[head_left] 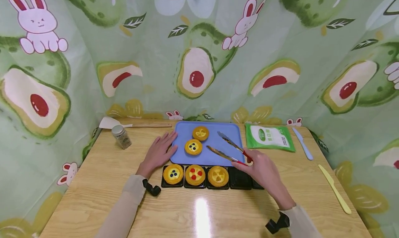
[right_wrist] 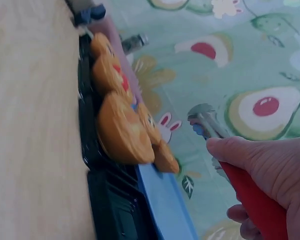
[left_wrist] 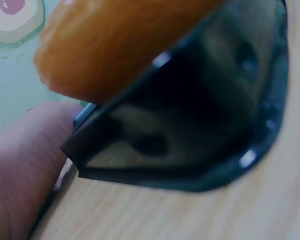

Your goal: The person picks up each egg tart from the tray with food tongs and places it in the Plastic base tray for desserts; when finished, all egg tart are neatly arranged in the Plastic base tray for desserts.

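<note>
My right hand [head_left: 260,167] grips red-handled metal tongs [head_left: 229,148], whose spread arms hover over the blue tray [head_left: 218,155] and hold nothing. In the right wrist view the thumb lies on the tongs' red handle [right_wrist: 252,197]. Two tarts sit on the tray, one with blueberries [head_left: 193,147] and one yellow [head_left: 200,133]. My left hand [head_left: 159,152] rests flat on the table against the tray's left edge. In front stands a row of black cases [head_left: 240,179]; three hold tarts [head_left: 195,174], the right ones are empty. The left wrist view shows a black case [left_wrist: 190,135] close up.
A spice jar [head_left: 121,136] and a wooden-handled spatula [head_left: 131,124] lie at the back left. A green bag [head_left: 269,137], a blue plastic knife [head_left: 302,143] and a yellow plastic knife [head_left: 335,188] lie to the right. Patterned cloth walls surround the wooden table [head_left: 93,189].
</note>
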Tool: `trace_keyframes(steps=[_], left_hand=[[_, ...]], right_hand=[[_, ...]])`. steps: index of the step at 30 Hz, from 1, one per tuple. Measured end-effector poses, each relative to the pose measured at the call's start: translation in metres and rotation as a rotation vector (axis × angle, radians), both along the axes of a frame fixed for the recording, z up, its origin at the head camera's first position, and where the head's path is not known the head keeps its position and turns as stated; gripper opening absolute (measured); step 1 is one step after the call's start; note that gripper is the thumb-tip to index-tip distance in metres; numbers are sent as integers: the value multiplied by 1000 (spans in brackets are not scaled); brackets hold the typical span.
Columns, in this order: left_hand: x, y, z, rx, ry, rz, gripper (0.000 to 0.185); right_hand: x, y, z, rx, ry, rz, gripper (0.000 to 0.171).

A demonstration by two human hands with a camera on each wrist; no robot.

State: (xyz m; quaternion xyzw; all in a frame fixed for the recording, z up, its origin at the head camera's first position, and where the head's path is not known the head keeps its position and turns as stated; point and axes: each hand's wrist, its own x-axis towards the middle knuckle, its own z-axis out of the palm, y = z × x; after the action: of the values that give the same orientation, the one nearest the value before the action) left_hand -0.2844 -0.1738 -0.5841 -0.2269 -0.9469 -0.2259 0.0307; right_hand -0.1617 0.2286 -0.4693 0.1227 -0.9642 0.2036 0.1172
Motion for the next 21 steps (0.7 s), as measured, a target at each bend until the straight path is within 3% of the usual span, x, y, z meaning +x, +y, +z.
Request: trace_keyframes(steps=[6,11,21], left_hand=[[6,-5,-1,4,11,12,67],[6,-1,-2,38,18,1,65],[2,2,-1,49,22,4,65]], right_hand=[[-32,-4,-7,21,-65,-12,55],[-54,-4,-14,73,-40,12,54],[-81,-17,-23,183,-82,68,55]])
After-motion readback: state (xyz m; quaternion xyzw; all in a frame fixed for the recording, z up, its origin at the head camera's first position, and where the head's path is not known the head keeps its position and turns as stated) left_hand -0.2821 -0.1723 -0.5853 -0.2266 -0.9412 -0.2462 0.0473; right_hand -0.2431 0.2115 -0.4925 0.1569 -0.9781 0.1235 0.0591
